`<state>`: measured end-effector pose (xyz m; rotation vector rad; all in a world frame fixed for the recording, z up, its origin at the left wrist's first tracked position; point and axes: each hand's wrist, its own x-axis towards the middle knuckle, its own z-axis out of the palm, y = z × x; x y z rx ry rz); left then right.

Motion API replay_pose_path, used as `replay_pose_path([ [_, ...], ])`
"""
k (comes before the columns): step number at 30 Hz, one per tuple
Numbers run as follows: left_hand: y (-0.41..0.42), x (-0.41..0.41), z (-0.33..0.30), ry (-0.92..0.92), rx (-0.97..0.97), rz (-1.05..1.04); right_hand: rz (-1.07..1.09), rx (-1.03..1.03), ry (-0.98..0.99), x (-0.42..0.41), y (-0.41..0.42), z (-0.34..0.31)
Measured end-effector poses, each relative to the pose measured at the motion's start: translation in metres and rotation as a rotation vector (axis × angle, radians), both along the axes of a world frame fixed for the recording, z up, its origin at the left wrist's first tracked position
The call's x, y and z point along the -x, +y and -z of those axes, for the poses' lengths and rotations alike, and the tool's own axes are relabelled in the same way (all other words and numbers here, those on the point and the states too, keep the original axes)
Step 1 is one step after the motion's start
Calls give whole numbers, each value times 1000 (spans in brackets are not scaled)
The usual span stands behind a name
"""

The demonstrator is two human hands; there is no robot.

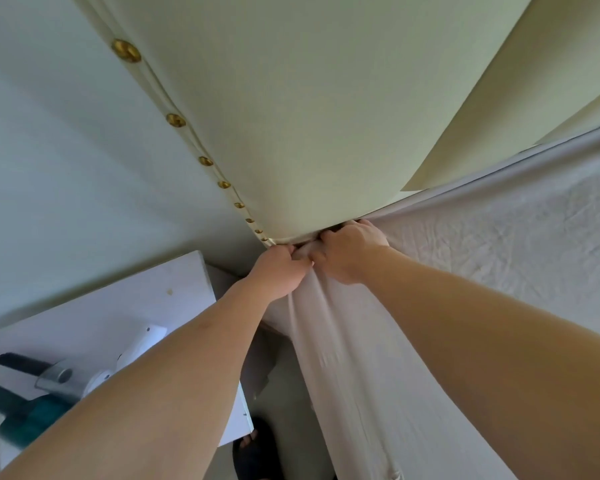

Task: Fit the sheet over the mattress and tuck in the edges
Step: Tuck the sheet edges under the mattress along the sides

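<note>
Both hands meet at the head corner of the mattress [520, 244], right where it butts against the cream upholstered headboard [291, 116] with its row of brass studs [175, 120]. Left hand [279, 270] has fingers curled, pinching a bunch of sheet [343, 341] at the corner. Right hand [349, 252] is just beside it, touching; its fingers curl down into the gap between headboard and mattress, gripping sheet too.

Sheet already lies over the mattress top, wrinkled, to the right. A long fold hangs from the corner down the side toward the camera, so its long axis runs from the hands back to the person.

Key relation: the gap lies straight ahead of and below the fingers; right hand sits nearer it. Next move is likely pushing the fabric down and under.

White bedside surface [118, 306] sits left of the arms.
</note>
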<state>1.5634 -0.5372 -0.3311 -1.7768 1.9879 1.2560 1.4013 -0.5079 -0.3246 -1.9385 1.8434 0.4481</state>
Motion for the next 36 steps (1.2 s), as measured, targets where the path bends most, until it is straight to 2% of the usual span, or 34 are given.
replay_pose_path([
  [1,-1,5,-1,-9,-24,-26,31,-18,-4,-2,-6,0],
  [4,-2,19,-11,-209,-52,187,199,-80,-77,-8,-18,2],
  [7,3,26,-21,-397,40,358,258,-117,-60,-17,-16,0],
  [9,12,24,-24,-424,223,392,198,-137,17,-23,-9,0],
  [11,20,17,-24,-324,336,335,160,-53,63,-27,2,-2],
  [13,20,10,-19,-200,274,215,167,63,81,-27,13,-3],
  [15,13,11,-18,-185,190,116,185,151,81,-29,27,-1],
  [19,7,22,-23,-357,-27,163,285,264,27,-20,49,-2],
  [21,5,23,-29,-502,-93,278,375,287,31,12,58,-5],
  [22,2,22,-33,-595,-75,338,397,285,42,34,60,-6],
  [24,6,33,-43,-650,134,467,350,258,64,74,65,-9],
  [26,16,54,-43,-459,383,612,275,258,53,96,62,-9],
  [29,27,87,-22,-32,507,707,223,270,52,103,50,-5],
  [31,27,104,-6,15,505,675,200,270,67,108,48,1],
  [36,28,125,14,-43,535,586,174,150,110,114,36,10],
])
